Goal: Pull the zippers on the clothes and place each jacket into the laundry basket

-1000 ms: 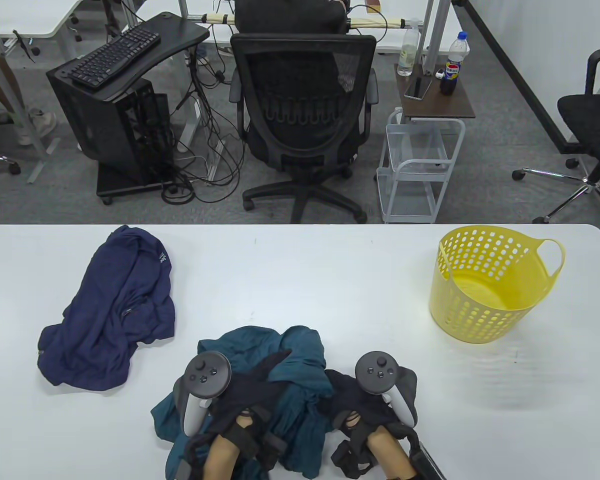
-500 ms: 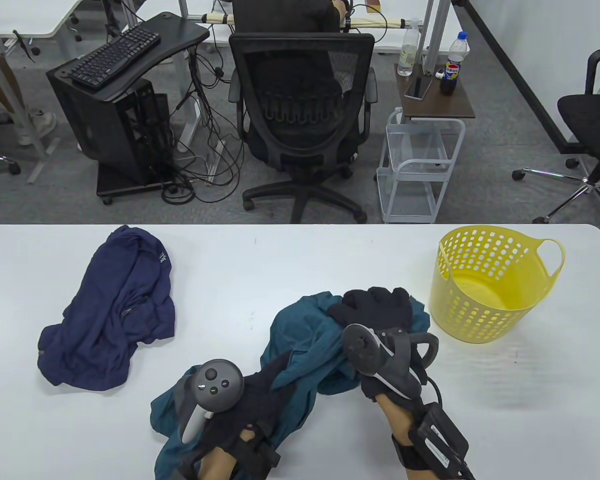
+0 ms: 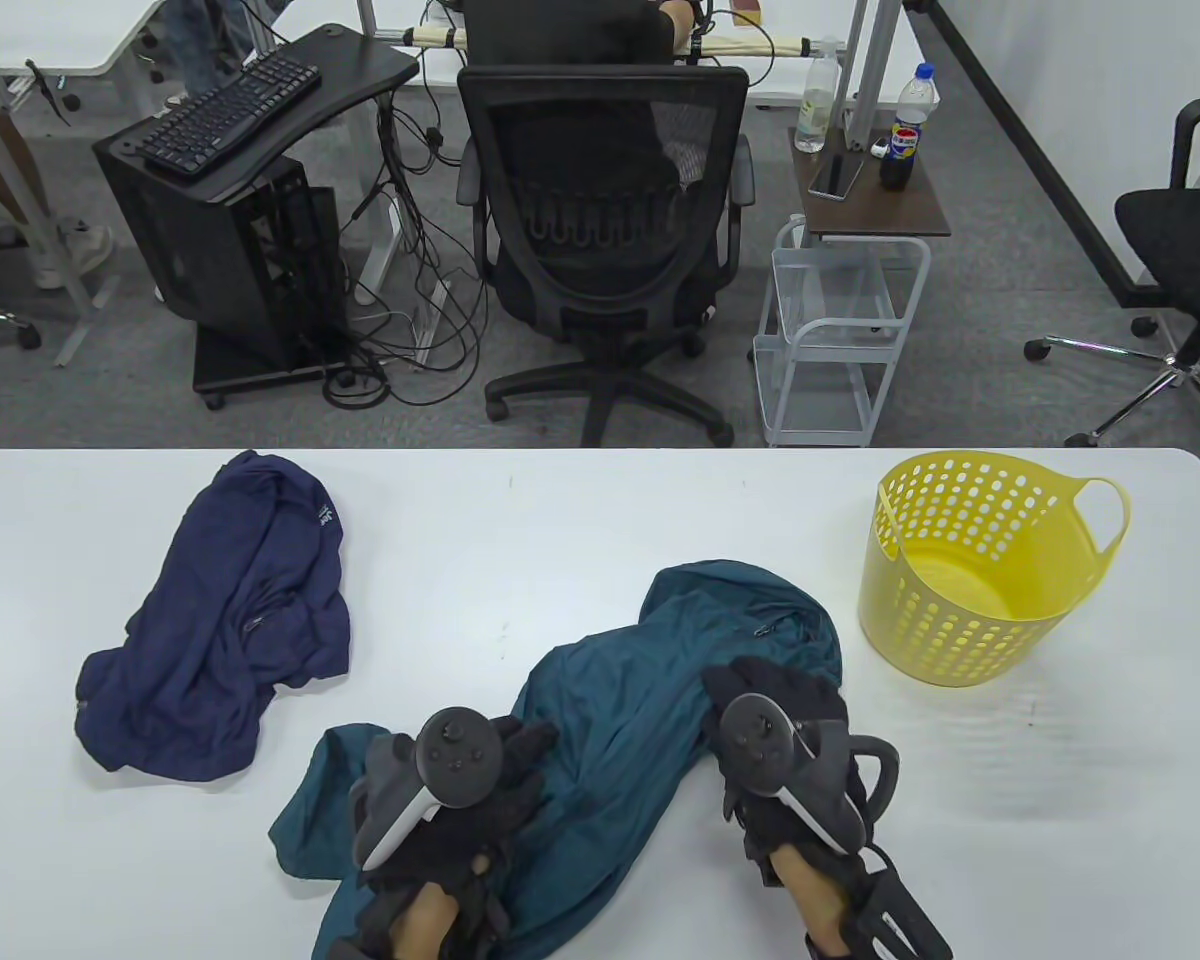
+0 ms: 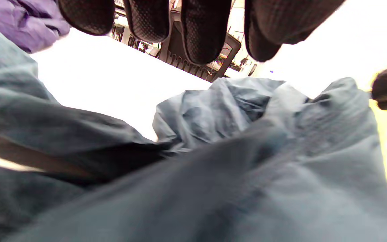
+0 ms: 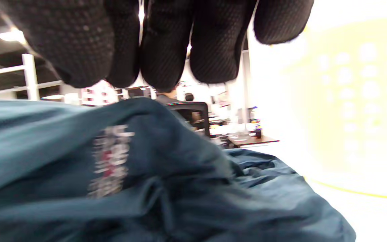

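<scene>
Both hands, left hand [image 3: 460, 790] and right hand [image 3: 780, 740], fingers straight and flat on teal jacket [image 3: 650, 680] just left of yellow basket [image 3: 970, 570], seemingly spreading it to expose the zipper.

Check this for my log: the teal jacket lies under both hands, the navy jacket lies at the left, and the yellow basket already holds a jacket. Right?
Not quite: the table view shows the yellow basket holding nothing. The teal jacket does lie under both hands, and the navy jacket lies at the left.
</scene>
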Demonstrator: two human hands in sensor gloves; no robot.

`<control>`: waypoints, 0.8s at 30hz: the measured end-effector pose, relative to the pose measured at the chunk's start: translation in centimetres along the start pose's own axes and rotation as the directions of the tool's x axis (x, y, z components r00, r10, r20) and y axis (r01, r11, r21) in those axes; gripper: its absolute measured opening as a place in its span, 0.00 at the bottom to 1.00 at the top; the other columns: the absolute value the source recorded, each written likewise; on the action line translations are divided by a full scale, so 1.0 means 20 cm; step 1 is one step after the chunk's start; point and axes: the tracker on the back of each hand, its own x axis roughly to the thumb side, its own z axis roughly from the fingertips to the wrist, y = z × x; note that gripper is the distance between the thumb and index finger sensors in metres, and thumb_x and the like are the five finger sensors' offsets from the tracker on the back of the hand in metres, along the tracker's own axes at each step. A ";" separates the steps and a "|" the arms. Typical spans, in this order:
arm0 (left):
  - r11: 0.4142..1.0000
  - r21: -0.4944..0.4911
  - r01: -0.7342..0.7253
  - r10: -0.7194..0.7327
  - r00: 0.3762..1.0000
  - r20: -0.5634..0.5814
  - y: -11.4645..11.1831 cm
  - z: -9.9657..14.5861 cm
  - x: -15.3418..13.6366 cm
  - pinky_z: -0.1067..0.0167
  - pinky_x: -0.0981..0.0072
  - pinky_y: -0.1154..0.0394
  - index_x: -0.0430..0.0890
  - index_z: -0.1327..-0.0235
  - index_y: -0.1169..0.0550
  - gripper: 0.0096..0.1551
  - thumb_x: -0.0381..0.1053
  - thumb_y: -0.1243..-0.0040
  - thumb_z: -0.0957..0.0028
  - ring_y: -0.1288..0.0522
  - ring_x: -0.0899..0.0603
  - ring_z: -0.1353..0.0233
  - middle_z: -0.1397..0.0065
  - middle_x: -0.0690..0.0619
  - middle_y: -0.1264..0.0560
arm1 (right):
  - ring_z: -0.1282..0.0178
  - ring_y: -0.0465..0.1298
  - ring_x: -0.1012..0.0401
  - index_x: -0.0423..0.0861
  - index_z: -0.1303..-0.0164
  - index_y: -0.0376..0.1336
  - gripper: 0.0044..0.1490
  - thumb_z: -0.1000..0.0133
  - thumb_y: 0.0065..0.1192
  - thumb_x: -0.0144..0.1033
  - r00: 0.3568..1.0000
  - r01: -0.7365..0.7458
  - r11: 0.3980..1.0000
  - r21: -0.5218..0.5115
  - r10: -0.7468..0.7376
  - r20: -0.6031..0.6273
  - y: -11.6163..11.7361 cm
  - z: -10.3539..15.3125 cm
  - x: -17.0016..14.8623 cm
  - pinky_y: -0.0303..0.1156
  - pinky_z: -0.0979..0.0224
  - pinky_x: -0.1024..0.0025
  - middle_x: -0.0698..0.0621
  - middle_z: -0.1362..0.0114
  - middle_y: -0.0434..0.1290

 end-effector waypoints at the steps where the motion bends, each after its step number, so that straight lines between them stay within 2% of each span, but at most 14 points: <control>1: 0.999 -0.033 0.040 -0.040 0.999 0.025 -0.01 -0.01 0.00 0.31 0.34 0.39 0.68 0.42 0.20 0.25 0.56 0.39 0.54 0.42 0.36 0.18 0.20 0.60 0.30 | 0.47 0.82 0.56 0.60 0.45 0.76 0.24 0.50 0.71 0.55 0.999 0.029 0.997 0.067 -0.032 0.042 0.01 0.03 0.02 0.69 0.29 0.48 0.58 0.40 0.83; 2: 0.988 -0.100 0.115 -0.109 0.992 0.066 -0.03 -0.02 0.01 0.29 0.35 0.42 0.69 0.44 0.19 0.24 0.56 0.38 0.55 0.47 0.38 0.17 0.19 0.62 0.31 | 0.54 0.84 0.57 0.59 0.47 0.77 0.24 0.49 0.69 0.57 0.991 0.084 0.968 0.236 -0.107 0.085 0.05 0.07 0.05 0.72 0.33 0.50 0.58 0.47 0.86; 3: 0.975 -0.150 0.161 -0.148 0.985 0.091 -0.06 -0.03 0.01 0.27 0.36 0.45 0.70 0.45 0.19 0.23 0.55 0.37 0.55 0.51 0.40 0.16 0.18 0.65 0.33 | 0.58 0.84 0.57 0.57 0.50 0.79 0.25 0.49 0.67 0.59 0.978 0.129 0.904 0.408 -0.184 0.098 0.10 0.10 0.08 0.73 0.35 0.50 0.57 0.52 0.87; 4: 0.967 -0.176 0.183 -0.165 0.980 0.110 -0.08 -0.03 0.02 0.27 0.36 0.47 0.70 0.45 0.19 0.23 0.55 0.36 0.56 0.53 0.40 0.16 0.18 0.66 0.34 | 0.58 0.84 0.55 0.55 0.49 0.79 0.26 0.47 0.65 0.59 0.966 0.147 0.839 0.525 -0.236 0.107 0.14 0.12 0.10 0.72 0.34 0.49 0.55 0.51 0.87; 5: 0.951 -0.224 0.214 -0.187 0.973 0.137 -0.13 -0.05 0.03 0.26 0.35 0.48 0.70 0.45 0.20 0.24 0.54 0.35 0.56 0.55 0.40 0.16 0.18 0.67 0.35 | 0.56 0.84 0.54 0.55 0.47 0.78 0.27 0.46 0.64 0.60 0.943 0.150 0.739 0.657 -0.306 0.129 0.21 0.16 0.14 0.72 0.34 0.49 0.55 0.49 0.87; 6: 0.944 -0.242 0.222 -0.191 0.971 0.143 -0.15 -0.06 0.04 0.26 0.35 0.49 0.71 0.43 0.21 0.27 0.55 0.34 0.58 0.56 0.41 0.16 0.18 0.67 0.36 | 0.52 0.84 0.53 0.56 0.45 0.77 0.28 0.46 0.63 0.60 0.929 0.148 0.704 0.694 -0.340 0.147 0.24 0.18 0.16 0.71 0.33 0.48 0.55 0.45 0.87; 7: 0.931 -0.282 0.234 -0.199 0.969 0.146 -0.19 -0.08 0.04 0.26 0.35 0.50 0.73 0.41 0.24 0.30 0.56 0.33 0.60 0.57 0.41 0.16 0.17 0.67 0.37 | 0.46 0.83 0.51 0.56 0.42 0.76 0.29 0.46 0.63 0.60 0.913 0.144 0.687 0.712 -0.370 0.173 0.30 0.21 0.20 0.69 0.31 0.46 0.54 0.39 0.85; 8: 0.917 -0.316 0.243 -0.208 0.968 0.140 -0.23 -0.10 0.04 0.26 0.35 0.50 0.75 0.39 0.27 0.33 0.58 0.32 0.61 0.58 0.41 0.16 0.16 0.67 0.39 | 0.40 0.80 0.49 0.56 0.37 0.74 0.30 0.46 0.63 0.58 0.914 0.127 0.703 0.700 -0.358 0.193 0.35 0.22 0.24 0.67 0.30 0.44 0.52 0.32 0.81; 11: 0.881 -0.367 0.299 -0.288 0.954 0.084 -0.32 -0.15 0.01 0.26 0.36 0.55 0.78 0.35 0.35 0.41 0.64 0.32 0.66 0.65 0.40 0.18 0.14 0.63 0.51 | 0.22 0.67 0.44 0.60 0.29 0.66 0.36 0.49 0.66 0.58 0.928 -0.029 0.806 0.592 -0.198 0.315 0.43 0.27 0.32 0.61 0.25 0.40 0.57 0.19 0.68; 14: 0.863 -0.392 0.319 -0.345 0.939 0.006 -0.35 -0.19 -0.05 0.26 0.36 0.60 0.80 0.34 0.42 0.46 0.69 0.36 0.68 0.73 0.39 0.21 0.15 0.62 0.61 | 0.16 0.57 0.44 0.62 0.25 0.60 0.41 0.50 0.67 0.60 0.920 -0.167 0.831 0.530 -0.062 0.387 0.48 0.31 0.37 0.55 0.21 0.38 0.59 0.14 0.59; 18: 0.864 -0.435 0.252 -0.319 0.944 -0.087 -0.38 -0.23 -0.15 0.27 0.36 0.63 0.81 0.33 0.44 0.48 0.73 0.39 0.70 0.78 0.39 0.23 0.16 0.62 0.67 | 0.14 0.48 0.45 0.65 0.25 0.53 0.41 0.49 0.62 0.60 0.909 -0.263 0.794 0.548 0.015 0.416 0.55 0.33 0.40 0.48 0.20 0.37 0.59 0.11 0.48; 21: 0.874 -0.441 0.206 -0.283 0.952 -0.115 -0.39 -0.24 -0.18 0.27 0.36 0.63 0.81 0.33 0.46 0.48 0.75 0.41 0.69 0.78 0.39 0.23 0.17 0.62 0.68 | 0.14 0.50 0.44 0.66 0.28 0.59 0.35 0.47 0.60 0.59 0.920 -0.246 0.824 0.510 0.032 0.391 0.52 0.32 0.39 0.48 0.20 0.37 0.61 0.12 0.54; 24: 0.885 -0.428 0.183 -0.273 0.949 -0.159 -0.39 -0.25 -0.18 0.27 0.36 0.64 0.81 0.33 0.46 0.43 0.75 0.47 0.65 0.79 0.39 0.23 0.17 0.63 0.69 | 0.14 0.52 0.44 0.65 0.33 0.65 0.30 0.47 0.60 0.58 0.933 -0.237 0.842 0.485 0.057 0.355 0.49 0.29 0.36 0.49 0.20 0.37 0.62 0.15 0.61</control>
